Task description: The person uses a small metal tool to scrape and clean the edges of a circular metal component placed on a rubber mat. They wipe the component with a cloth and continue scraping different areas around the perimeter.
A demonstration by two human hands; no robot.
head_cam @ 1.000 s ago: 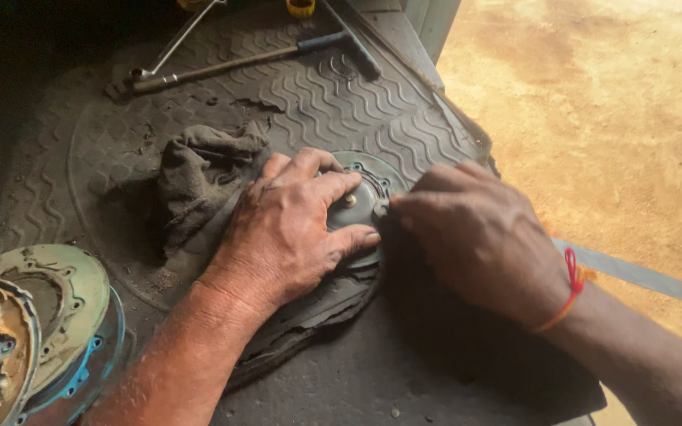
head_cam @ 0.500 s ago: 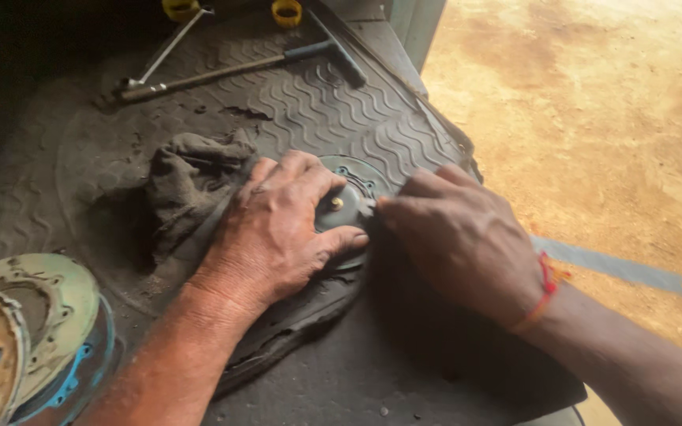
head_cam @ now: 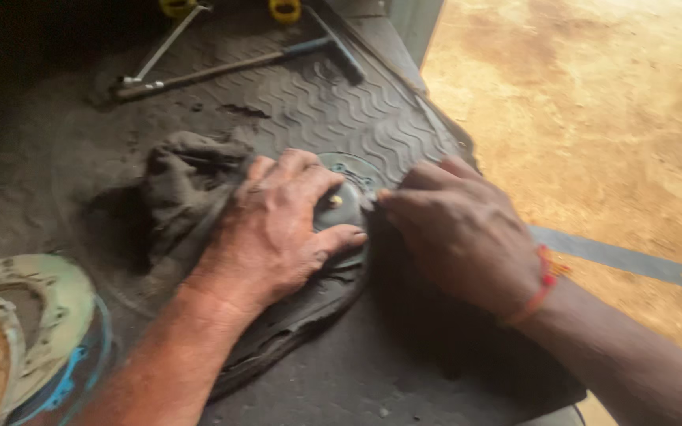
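The left hand (head_cam: 278, 237) lies flat, fingers spread, pressing a dark round disc (head_cam: 345, 205) onto the rubber mat (head_cam: 301, 102), rag (head_cam: 183, 185) just left. The right hand (head_cam: 459, 237), fingers bunched, seems to pinch something at the disc's centre

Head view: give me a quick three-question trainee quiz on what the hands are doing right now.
1. True or false: the left hand lies flat on the round dark disc.
2. Which lies at the top of the rubber mat? A) hammer B) saw C) paint can
3. What does the right hand wear at the wrist?

Key:
1. True; its palm covers most of the disc, with the dirty rag beside it.
2. A, the hammer.
3. A red-orange thread band.
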